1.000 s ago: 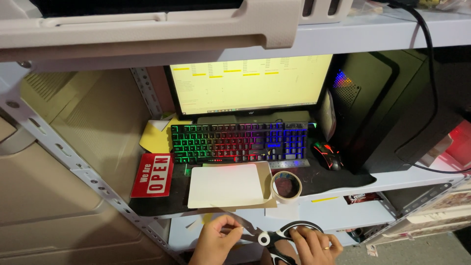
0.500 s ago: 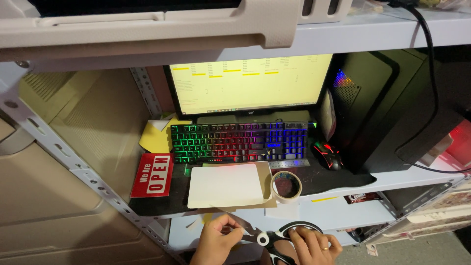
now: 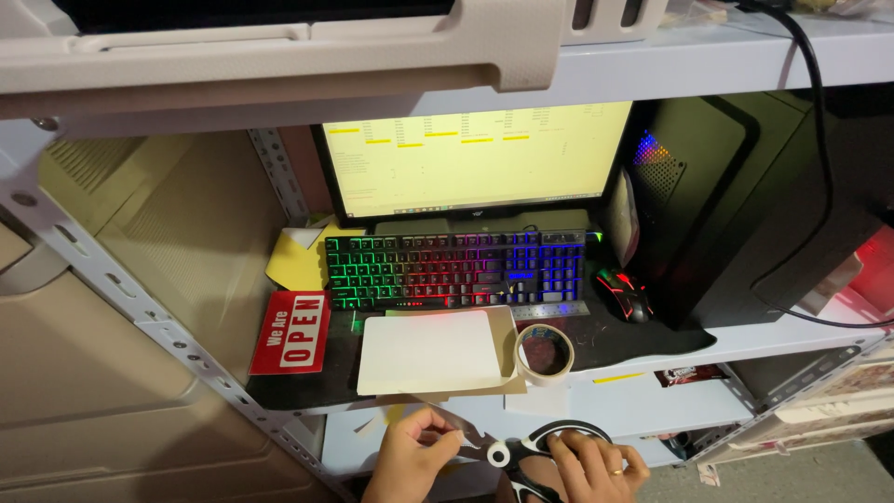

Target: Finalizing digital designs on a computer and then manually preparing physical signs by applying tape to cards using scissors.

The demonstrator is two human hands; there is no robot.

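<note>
Gripping black-handled scissors [image 3: 531,454], right hand [image 3: 587,466] fingers curl through the loops; left hand [image 3: 410,456] fingers pinch the blades.

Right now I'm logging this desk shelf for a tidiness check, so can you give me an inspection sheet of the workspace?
Surface: black mat on a pale metal shelf, mostly covered.
Job's things: black-handled scissors and a small pale strip, below the shelf's front edge.
Clutter: backlit keyboard, mouse, white sheet on brown card, tape roll, red sign, yellow paper.
Grippers: left hand pinches the strip; right hand is through the scissors' handles.
Cables: black cable drops from the upper shelf past the computer tower.
Surroundings: lit monitor; beige panel at left; boxes at lower right.
</note>
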